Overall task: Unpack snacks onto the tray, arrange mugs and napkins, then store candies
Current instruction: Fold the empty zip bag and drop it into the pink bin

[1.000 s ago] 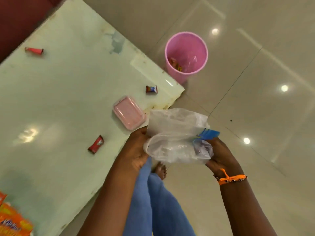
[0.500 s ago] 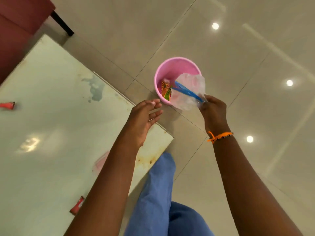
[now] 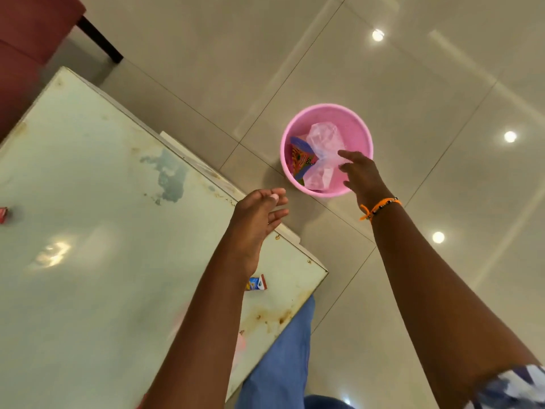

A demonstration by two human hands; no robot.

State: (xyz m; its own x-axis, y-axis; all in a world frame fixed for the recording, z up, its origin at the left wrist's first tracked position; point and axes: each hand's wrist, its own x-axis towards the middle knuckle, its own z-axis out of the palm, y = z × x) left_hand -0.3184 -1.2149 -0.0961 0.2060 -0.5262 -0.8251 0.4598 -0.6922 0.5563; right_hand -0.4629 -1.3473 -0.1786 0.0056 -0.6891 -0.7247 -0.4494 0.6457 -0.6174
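A clear plastic bag (image 3: 322,149) lies inside the pink bin (image 3: 358,125) on the floor, beside a colourful snack wrapper (image 3: 300,157). My right hand (image 3: 361,172) hovers over the bin's near rim with fingers spread and nothing in it. My left hand (image 3: 259,214) is held above the table's corner, fingers loosely apart, holding nothing. A small wrapped candy (image 3: 257,283) lies on the pale table (image 3: 88,231) just beside my left forearm. Another red candy (image 3: 3,214) sits at the table's left edge of view.
A dark red chair (image 3: 32,39) with a black leg stands beyond the table's far corner. Glossy beige floor tiles surround the bin. A pink shape (image 3: 240,340) shows partly behind my left forearm near the table's front edge.
The bag went from both hands to my right hand alone over the bin, and now lies in the bin, released. My left hand stays open by the table corner.
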